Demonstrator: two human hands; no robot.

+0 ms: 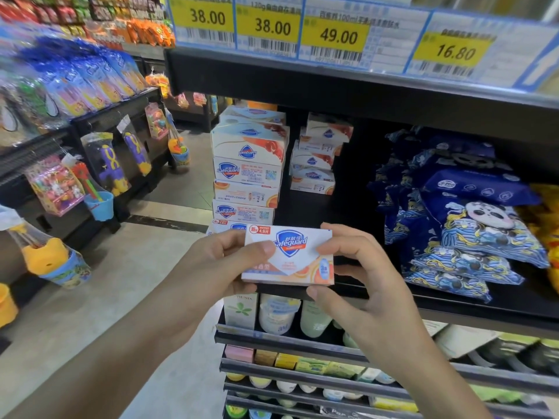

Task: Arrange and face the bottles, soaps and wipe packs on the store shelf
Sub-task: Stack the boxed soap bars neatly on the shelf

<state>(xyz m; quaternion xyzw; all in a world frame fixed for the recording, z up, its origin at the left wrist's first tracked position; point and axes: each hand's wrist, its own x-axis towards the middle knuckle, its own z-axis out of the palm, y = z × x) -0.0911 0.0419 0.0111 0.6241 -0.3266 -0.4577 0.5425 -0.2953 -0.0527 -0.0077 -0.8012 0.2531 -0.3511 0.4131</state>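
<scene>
A white and orange Safeguard soap box point(298, 261) is held face-up in front of the black shelf's point(453, 303) front edge. My left hand point(217, 267) grips its left end, thumb across the top. My right hand point(357, 273) pinches its right end between fingers and thumb. Behind it a tall stack of soap boxes point(248, 167) stands at the shelf's left end, and a shorter stack point(317, 155) sits further back. Dark blue wipe packs point(465, 225) with panda prints lie piled to the right.
Yellow price tags point(332, 36) line the upper shelf edge. Lower shelves hold bottles and jars point(281, 316) and small boxes point(287, 359). Yellow packs point(547, 225) sit at the far right. A toy rack point(99, 164) stands across the aisle on the left.
</scene>
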